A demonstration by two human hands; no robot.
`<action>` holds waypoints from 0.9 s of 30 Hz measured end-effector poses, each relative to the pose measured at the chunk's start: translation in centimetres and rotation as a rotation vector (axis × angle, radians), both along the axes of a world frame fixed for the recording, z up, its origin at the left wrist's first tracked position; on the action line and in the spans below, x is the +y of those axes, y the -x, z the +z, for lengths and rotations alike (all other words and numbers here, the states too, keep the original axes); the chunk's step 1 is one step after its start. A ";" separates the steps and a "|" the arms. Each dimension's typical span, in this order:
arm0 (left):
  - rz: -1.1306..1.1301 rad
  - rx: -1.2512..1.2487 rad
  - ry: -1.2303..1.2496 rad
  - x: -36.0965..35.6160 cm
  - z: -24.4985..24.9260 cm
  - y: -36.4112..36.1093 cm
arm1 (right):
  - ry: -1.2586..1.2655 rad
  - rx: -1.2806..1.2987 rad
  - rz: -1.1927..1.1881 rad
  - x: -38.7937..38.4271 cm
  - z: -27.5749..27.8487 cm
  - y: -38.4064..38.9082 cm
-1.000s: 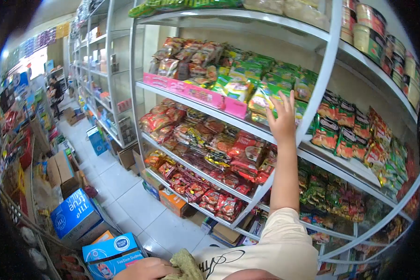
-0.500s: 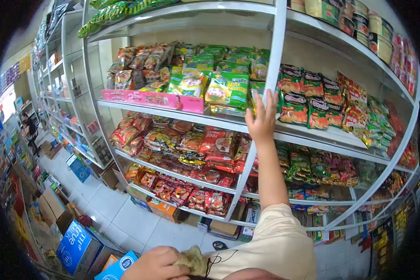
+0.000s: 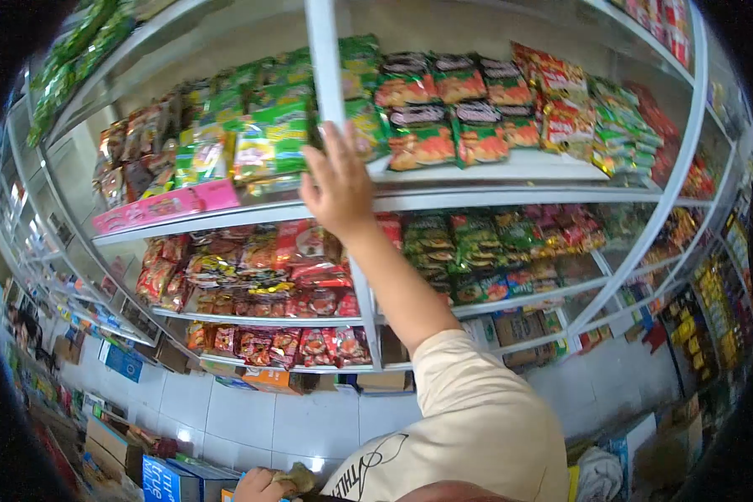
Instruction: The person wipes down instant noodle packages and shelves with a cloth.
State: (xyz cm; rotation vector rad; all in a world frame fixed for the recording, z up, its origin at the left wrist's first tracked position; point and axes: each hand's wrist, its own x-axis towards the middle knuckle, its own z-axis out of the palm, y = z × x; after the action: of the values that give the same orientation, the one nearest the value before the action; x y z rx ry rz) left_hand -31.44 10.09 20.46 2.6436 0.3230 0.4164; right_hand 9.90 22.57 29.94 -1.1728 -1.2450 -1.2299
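My right hand (image 3: 340,186) is raised to the white upright post (image 3: 325,67) of the shelf unit, with its fingers stretched out against or just in front of it. Green snack packets (image 3: 269,140) stand left of that hand. To its right are black, green and orange packets (image 3: 421,138). Low at the bottom edge, my left hand (image 3: 258,485) is closed on a crumpled olive-yellow cloth (image 3: 296,478). Part of this hand is cut off by the frame.
A pink cardboard strip (image 3: 166,205) runs along the shelf front. Lower shelves hold red noodle packets (image 3: 309,243) and dark green ones (image 3: 468,234). Cartons, including a blue box (image 3: 161,478), stand on the tiled floor (image 3: 238,414). A person is at the far left.
My view has turned to the right, so the shelves appear shifted left and tilted. My right hand stays at the post. The left hand with the cloth sits lower in view.
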 end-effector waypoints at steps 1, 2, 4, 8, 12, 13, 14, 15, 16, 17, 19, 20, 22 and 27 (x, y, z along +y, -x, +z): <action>0.009 -0.002 0.016 -0.5 0.1 -1.2 | 0.016 0.003 0.024 -0.2 -0.2 0.0; 0.016 -0.011 0.028 -0.7 -0.1 -2.6 | 0.027 -0.002 0.047 -0.3 -0.1 -0.3; -0.003 -0.062 0.131 -0.6 -1.7 -4.9 | 0.058 0.022 0.174 -0.8 -0.1 -0.7; 0.189 -0.251 0.640 0.8 -6.2 -8.1 | 0.306 -0.049 0.463 -5.4 1.3 -3.2; 0.264 -0.921 0.838 0.0 -8.3 -13.8 | 0.201 -0.159 0.337 -11.6 6.1 -9.3; 0.330 -0.880 0.859 -0.9 -7.7 -15.2 | 0.113 -0.228 0.246 -13.3 8.1 -11.1; 0.398 -0.837 0.879 -1.7 -6.7 -16.4 | 0.019 -0.295 0.161 -15.0 10.3 -12.8; 0.461 -0.792 0.895 -2.4 -6.3 -17.4 | -0.048 -0.338 0.071 -16.7 12.5 -14.6; 0.458 -0.776 0.893 -2.7 -7.1 -18.1 | -0.121 -0.380 -0.022 -18.5 14.8 -16.2; 0.450 -0.754 0.890 -2.7 -8.3 -18.7 | -0.235 -0.379 -0.142 -20.1 16.7 -17.4; 0.412 -0.736 0.854 -3.2 -9.0 -20.2 | -0.451 -0.399 -0.393 -23.6 20.5 -20.0; 0.423 -0.744 0.880 -3.2 -9.5 -20.7 | -0.549 -0.423 -0.521 -25.3 22.3 -21.3; 0.457 -0.755 0.932 -3.0 -11.1 -21.6 | -0.381 0.055 -0.545 -27.8 25.0 -22.1; 0.463 -0.591 0.842 -3.1 -10.2 -25.2 | -0.159 0.252 -0.754 -29.8 31.4 -22.9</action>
State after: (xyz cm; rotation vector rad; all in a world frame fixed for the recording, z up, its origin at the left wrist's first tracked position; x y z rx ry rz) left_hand -6.21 6.99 10.23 1.5320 0.7208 0.9325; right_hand 32.77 -7.22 61.32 -1.6861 -0.4992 -1.6126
